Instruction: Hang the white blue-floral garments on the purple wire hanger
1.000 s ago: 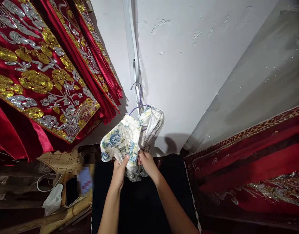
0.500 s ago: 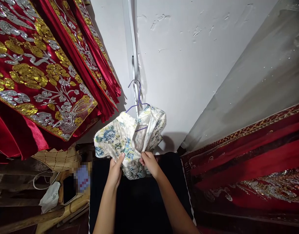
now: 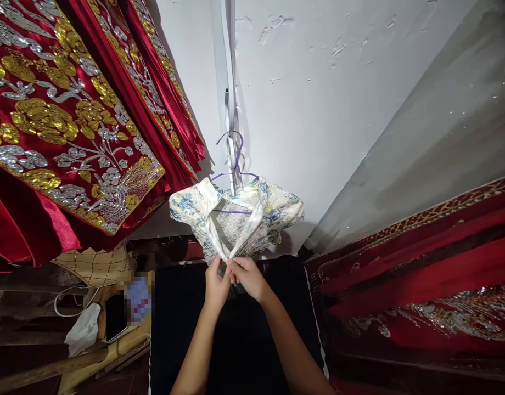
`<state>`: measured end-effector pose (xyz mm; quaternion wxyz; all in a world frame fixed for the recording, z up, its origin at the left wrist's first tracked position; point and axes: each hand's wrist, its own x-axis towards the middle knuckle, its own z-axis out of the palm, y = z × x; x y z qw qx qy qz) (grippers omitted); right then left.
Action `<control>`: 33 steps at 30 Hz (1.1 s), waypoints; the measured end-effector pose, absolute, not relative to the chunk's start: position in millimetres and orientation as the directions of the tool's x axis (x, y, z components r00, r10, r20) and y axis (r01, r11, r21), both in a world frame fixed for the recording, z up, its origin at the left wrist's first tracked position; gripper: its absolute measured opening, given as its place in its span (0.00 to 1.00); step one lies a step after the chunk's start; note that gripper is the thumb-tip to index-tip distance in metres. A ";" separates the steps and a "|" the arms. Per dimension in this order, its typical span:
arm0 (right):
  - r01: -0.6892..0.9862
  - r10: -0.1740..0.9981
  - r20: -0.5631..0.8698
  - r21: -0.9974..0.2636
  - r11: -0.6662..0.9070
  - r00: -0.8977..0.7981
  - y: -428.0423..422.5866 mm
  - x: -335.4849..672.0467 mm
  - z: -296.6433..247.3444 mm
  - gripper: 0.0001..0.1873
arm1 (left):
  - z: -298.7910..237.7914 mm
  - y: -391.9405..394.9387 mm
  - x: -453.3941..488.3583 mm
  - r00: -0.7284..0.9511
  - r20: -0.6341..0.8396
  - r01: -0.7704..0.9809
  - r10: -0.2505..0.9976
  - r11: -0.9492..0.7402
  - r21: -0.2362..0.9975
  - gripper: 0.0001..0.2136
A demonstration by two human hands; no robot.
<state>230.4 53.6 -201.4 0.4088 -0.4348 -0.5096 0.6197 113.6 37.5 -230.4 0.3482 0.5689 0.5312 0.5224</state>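
A white floral garment (image 3: 281, 207) with short sleeves and blue and yellow flowers hangs on a purple wire hanger (image 3: 238, 159). Its front opening gapes at the neck and comes together lower down, where both hands are. My left hand (image 3: 217, 282) pinches the left edge of the opening. Right beside it, almost touching, my right hand (image 3: 247, 278) pinches the other edge. The fingers hide the exact spot they grip, and the lower part of the garment is mostly behind my hands.
Red clothing with gold and silver embroidery (image 3: 71, 120) hangs at the left. A white strip (image 3: 230, 71) runs down the white wall (image 3: 310, 109). Lower left are a phone (image 3: 116, 317) and a crumpled white bag (image 3: 83, 329). Red embroidered fabric (image 3: 433, 274) lies at the right.
My left hand has moved right and up to meet my right hand at the opening. The garment has turned to face me, with both sleeves now spread.
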 end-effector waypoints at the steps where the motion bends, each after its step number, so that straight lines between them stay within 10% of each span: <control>1: -0.060 0.945 -0.129 -0.986 -0.153 -0.301 52.3 230.8 -199.8 0.20 | -228.9 37.9 114.6 -0.123 0.216 0.234 0.969 -0.183 0.955 0.08; 18: -0.358 0.967 0.245 -0.898 0.255 0.073 100.0 255.1 -14.9 0.17 | -212.7 66.6 111.5 0.098 0.192 0.431 0.976 -0.216 0.876 0.10; 33: 0.400 0.984 0.173 -0.899 0.176 -0.045 128.4 263.3 -112.9 0.17 | -176.8 44.7 114.2 0.327 0.095 0.428 0.940 -0.237 0.872 0.09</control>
